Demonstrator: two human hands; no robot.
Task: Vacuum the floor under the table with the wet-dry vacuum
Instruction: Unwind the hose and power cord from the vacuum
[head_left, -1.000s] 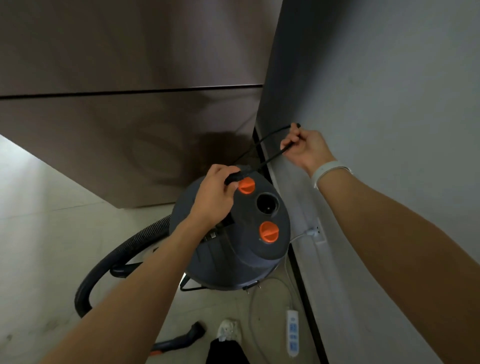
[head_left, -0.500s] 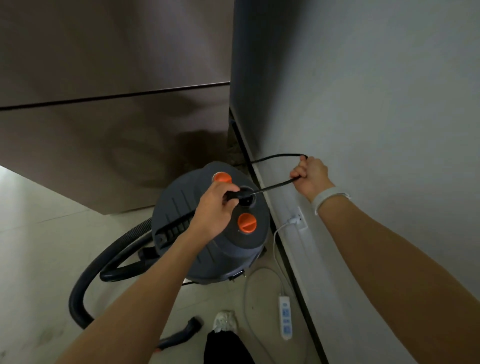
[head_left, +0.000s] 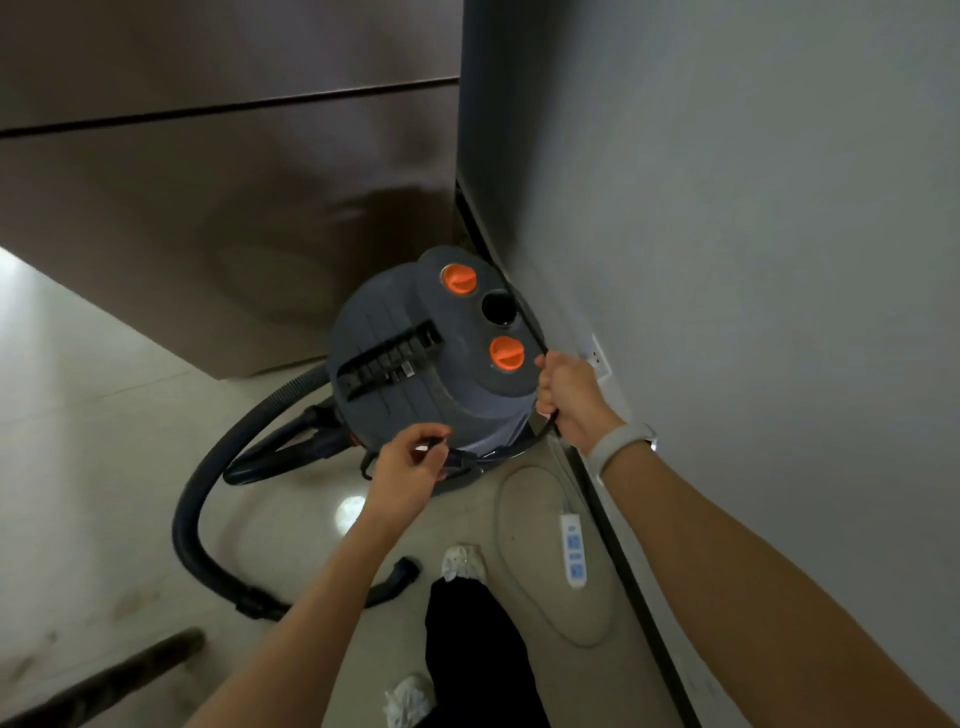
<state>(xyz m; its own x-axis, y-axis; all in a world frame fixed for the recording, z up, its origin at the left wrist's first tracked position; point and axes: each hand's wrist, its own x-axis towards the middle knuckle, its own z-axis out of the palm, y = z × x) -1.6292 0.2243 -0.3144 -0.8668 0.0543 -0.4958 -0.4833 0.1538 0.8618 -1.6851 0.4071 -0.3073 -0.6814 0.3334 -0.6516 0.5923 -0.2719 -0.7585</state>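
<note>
Two hands of mine are on the black power cord (head_left: 540, 434) of the wet-dry vacuum (head_left: 431, 374). My right hand (head_left: 569, 397) is closed in a fist round the cord, close against the wall (head_left: 727, 260) and just beside the vacuum's lid, next to the nearer orange knob (head_left: 506, 353). A white band (head_left: 621, 447) sits on that wrist. My left hand (head_left: 408, 467) is lower, at the near edge of the vacuum's body, with thumb and fingertips pinching the cord's end; the other fingers are loosely curled, and I cannot tell whether that end is a plug.

The vacuum stands on the floor (head_left: 104, 441) ahead of both hands, tucked into the corner between the wall and a dark brown panel (head_left: 208, 182). Its second orange knob (head_left: 458, 279) and a round black port (head_left: 498, 309) lie beyond my right hand. Its ribbed black hose (head_left: 208, 499) loops out to the left of my left hand and curves back below it toward my white shoe (head_left: 462, 564). A white power strip (head_left: 573, 551) lies on the floor beneath my right forearm, near the skirting.
</note>
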